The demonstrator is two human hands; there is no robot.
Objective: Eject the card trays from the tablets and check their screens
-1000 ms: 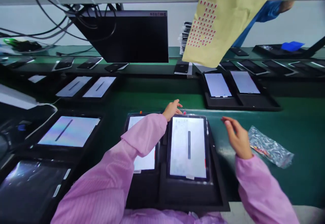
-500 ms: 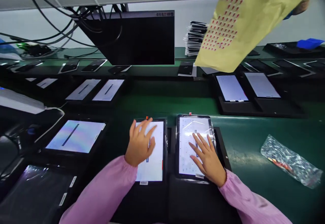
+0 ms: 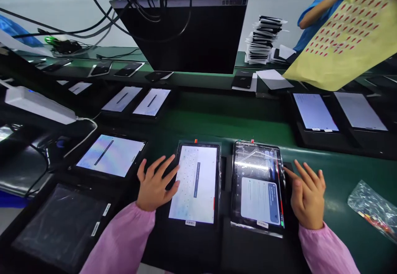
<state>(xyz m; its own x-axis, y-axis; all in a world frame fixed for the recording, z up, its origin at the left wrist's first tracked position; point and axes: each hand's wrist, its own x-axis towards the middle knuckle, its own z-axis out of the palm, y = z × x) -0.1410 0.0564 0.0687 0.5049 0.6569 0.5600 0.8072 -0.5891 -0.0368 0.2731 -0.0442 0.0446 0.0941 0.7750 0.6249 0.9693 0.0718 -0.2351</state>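
Observation:
Two tablets lie side by side in front of me in black holders. The left tablet [image 3: 195, 183] has a lit white screen with a dark bar down its middle. My left hand [image 3: 156, 185] is at its left edge, fingers spread, holding nothing. The right tablet [image 3: 259, 187] shows a dark screen with a white panel on its lower part; clear film sticks out past its bottom edge. Beside its right edge is my right hand [image 3: 308, 193], fingers apart, index fingertip at or near the edge. Whether that fingertip touches, I cannot tell.
On the left are a lit tablet [image 3: 110, 156] and a dark film-covered one [image 3: 62, 228]. A monitor [image 3: 189, 38] hangs ahead under cables, near a yellow sheet [image 3: 347, 38]. A clear plastic bag [image 3: 374, 207] lies right. Behind the sheet shows another person's arm [image 3: 328, 3].
My left hand has moved off the left screen to its left edge. My right hand has left the right screen for its right side. That screen turned from white to dark with a panel.

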